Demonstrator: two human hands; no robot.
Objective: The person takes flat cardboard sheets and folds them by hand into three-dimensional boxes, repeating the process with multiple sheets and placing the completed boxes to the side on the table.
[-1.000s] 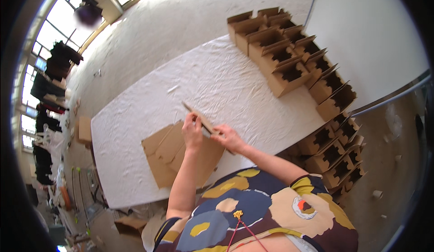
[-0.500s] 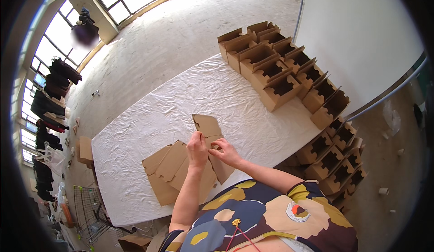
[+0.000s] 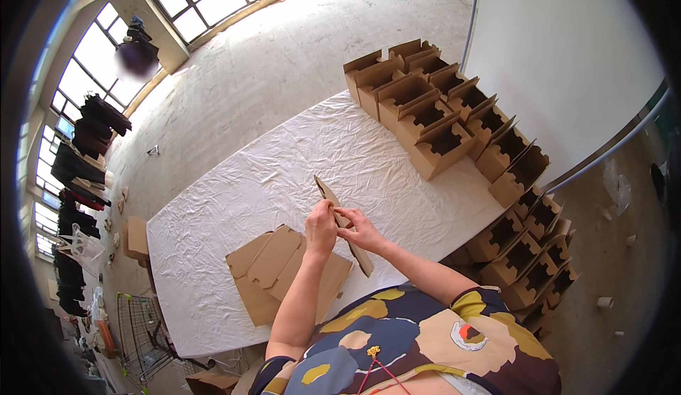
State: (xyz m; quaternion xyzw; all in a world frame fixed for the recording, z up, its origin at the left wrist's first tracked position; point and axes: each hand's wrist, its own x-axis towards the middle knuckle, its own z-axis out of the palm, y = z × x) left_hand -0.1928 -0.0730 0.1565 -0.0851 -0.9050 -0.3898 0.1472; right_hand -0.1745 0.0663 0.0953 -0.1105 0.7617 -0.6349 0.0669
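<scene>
A folded-flat cardboard box (image 3: 360, 254) is held up over the white-covered table (image 3: 234, 189), turned nearly edge-on to me. My left hand (image 3: 321, 228) is closed around its left side near the middle. My right hand (image 3: 360, 229) pinches the same cardboard just to the right, thumb and fingers close to the left hand's fingertips. Below and left of my hands, several flat cardboard blanks (image 3: 264, 271) lie overlapping on the cloth; my left forearm crosses above them. The cardboard between my fingers is partly hidden.
Rows of opened brown boxes (image 3: 440, 150) stand along the table's far right edge. More boxes (image 3: 521, 257) are stacked lower, beyond the right edge. A wire cart (image 3: 138, 331) and a carton (image 3: 133, 237) stand off the left side. A white panel (image 3: 560, 62) rises at the right.
The cardboard in my hands has turned from showing its broad face to nearly edge-on. Both hands have moved slightly right and up, off the flat blanks.
</scene>
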